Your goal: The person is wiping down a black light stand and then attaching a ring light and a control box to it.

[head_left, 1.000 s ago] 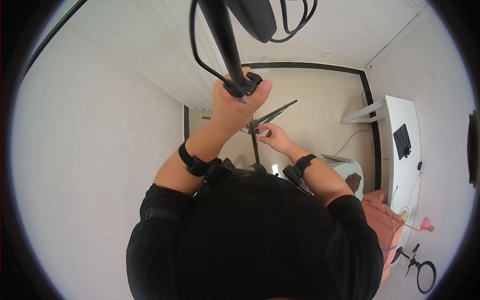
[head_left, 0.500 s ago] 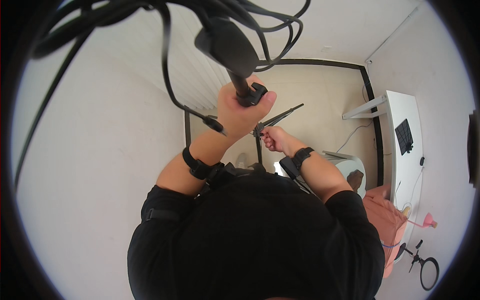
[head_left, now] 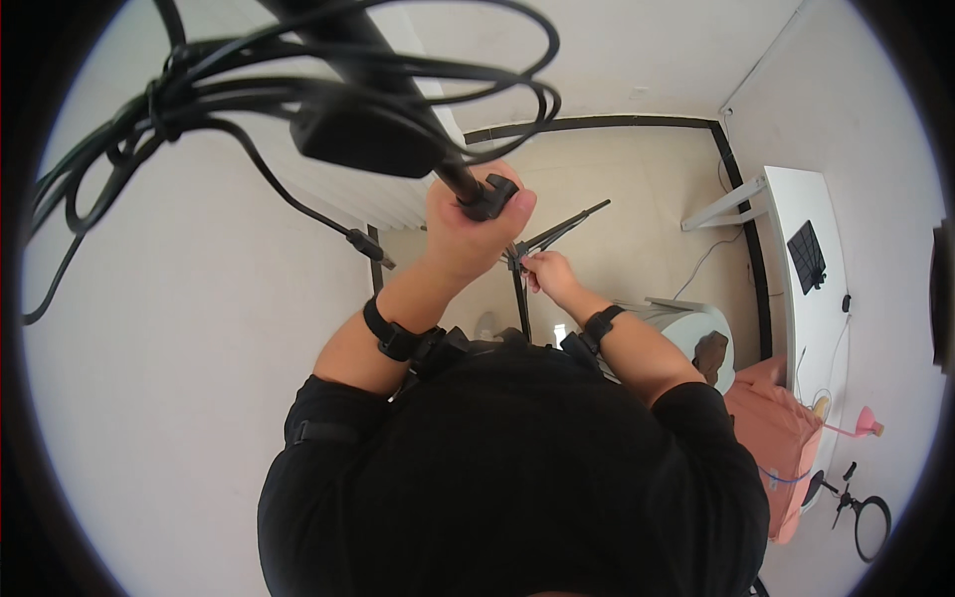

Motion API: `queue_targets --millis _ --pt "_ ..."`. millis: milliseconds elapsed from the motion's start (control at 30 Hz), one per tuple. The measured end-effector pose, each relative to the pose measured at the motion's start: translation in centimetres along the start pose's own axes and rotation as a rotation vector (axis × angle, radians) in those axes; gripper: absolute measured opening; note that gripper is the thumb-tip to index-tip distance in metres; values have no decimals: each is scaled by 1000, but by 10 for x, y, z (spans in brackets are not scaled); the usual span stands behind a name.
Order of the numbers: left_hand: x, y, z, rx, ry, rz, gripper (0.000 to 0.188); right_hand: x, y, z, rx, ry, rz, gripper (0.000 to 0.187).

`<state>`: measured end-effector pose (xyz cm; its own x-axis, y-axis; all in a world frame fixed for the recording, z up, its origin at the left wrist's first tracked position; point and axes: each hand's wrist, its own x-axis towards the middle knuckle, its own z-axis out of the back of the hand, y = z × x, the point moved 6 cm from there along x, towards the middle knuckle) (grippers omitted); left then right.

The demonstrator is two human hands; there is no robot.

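Note:
My left hand (head_left: 460, 239) is wrapped round the black pole (head_left: 460, 181) of a tripod stand, just under a black clamp knob (head_left: 493, 196). Lower down, my right hand (head_left: 553, 277) is closed, its fingertips pinched against the tripod's leg collar (head_left: 516, 256). Whatever lies between those fingertips is too small to make out. The spread tripod legs (head_left: 569, 225) reach out over the floor. Near the pole's upper part hang a black oblong box (head_left: 366, 137) and looped black cables (head_left: 497, 78). One cable ends in a dangling plug (head_left: 373, 251), left of my left wrist.
To the right, a white table (head_left: 808, 204) along the wall bears a dark flat panel (head_left: 806, 257). A pale rounded container (head_left: 686, 333) and a salmon-coloured cover (head_left: 776, 423) are near my right elbow. A pink lamp (head_left: 868, 422) and a black ring on a stand (head_left: 872, 529) stand beyond.
The upper pole has tipped left, and the box, cables and plug have swung left with it. My right fingers have shifted slightly at the collar; my left hand keeps its grip.

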<state>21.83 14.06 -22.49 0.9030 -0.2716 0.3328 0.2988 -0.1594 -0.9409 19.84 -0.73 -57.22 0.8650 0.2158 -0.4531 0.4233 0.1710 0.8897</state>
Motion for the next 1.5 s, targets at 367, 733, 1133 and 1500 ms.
queue_targets --millis 367,733,1133,1500 --pt "-5 3 -9 115 -5 -41 30 -33 25 7 30 57 -149 28" --pt "-5 -14 -9 42 49 -123 24 -51 58 9 -635 -213 595 20" --pt "-2 -18 -25 148 78 -199 34 -12 7 -6 490 188 -720 21" --pt "2 -11 -21 48 29 -97 43 -59 47 16 -399 -48 487 17"
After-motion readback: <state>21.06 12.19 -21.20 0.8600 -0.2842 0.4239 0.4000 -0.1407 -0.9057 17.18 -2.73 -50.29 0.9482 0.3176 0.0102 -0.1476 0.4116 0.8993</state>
